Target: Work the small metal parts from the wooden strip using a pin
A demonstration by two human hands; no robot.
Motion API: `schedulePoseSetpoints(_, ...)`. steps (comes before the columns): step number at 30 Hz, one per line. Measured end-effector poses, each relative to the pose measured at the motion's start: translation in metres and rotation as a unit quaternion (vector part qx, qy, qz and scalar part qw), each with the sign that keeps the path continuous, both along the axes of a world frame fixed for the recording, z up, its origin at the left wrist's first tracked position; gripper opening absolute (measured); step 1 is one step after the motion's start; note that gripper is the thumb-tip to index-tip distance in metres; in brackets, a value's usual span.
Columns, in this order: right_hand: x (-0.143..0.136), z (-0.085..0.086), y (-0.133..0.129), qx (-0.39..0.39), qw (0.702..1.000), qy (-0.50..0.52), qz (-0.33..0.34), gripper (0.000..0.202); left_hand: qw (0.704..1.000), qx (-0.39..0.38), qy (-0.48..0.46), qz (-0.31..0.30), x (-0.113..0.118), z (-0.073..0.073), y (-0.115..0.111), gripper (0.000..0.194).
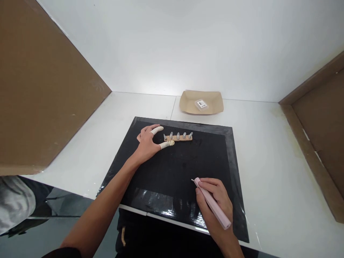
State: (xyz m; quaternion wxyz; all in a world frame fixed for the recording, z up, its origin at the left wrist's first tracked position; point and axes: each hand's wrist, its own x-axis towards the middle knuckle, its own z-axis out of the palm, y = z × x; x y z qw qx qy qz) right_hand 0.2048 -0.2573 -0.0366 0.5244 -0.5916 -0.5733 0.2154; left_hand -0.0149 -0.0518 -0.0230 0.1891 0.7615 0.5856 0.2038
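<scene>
My left hand [148, 142] is open over the left part of the black mat, with whitish finger cots on its thumb and index finger. Between and just right of those fingertips lies a narrow tan strip [174, 138] bearing several upright silver-grey nail tips [178, 135]. The thumb tip is at the strip's lower edge; whether it touches I cannot tell. Lower right, my right hand [215, 200] is closed around a pink pen-shaped nail drill [213, 204]. Its thin metal bit points up and left, apart from the strip.
The black mat [204, 161] lies on a white table [264, 150]. Behind it stands a cardboard tray [185, 104] holding a small clear case with a label [201, 104]. Brown panels flank the left [48, 89] and right [309, 154], with a white wall at the back.
</scene>
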Motion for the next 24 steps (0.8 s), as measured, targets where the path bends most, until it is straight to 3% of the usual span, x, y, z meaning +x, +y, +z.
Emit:
schedulePoseSetpoints(4, 0.0004, 0.0001, 0.0004, 0.001, 1.000, 0.002, 0.002, 0.017, 1.000, 0.010, -0.008, -0.005, -0.0061, 0.0038, -0.0004, 0.041)
schedulePoseSetpoints(24, -0.0002, 0.0002, 0.0011, -0.002, 1.000, -0.009, 0.018, 0.018, 0.998, 0.023, -0.019, -0.055, -0.0080, 0.0014, 0.0053, 0.021)
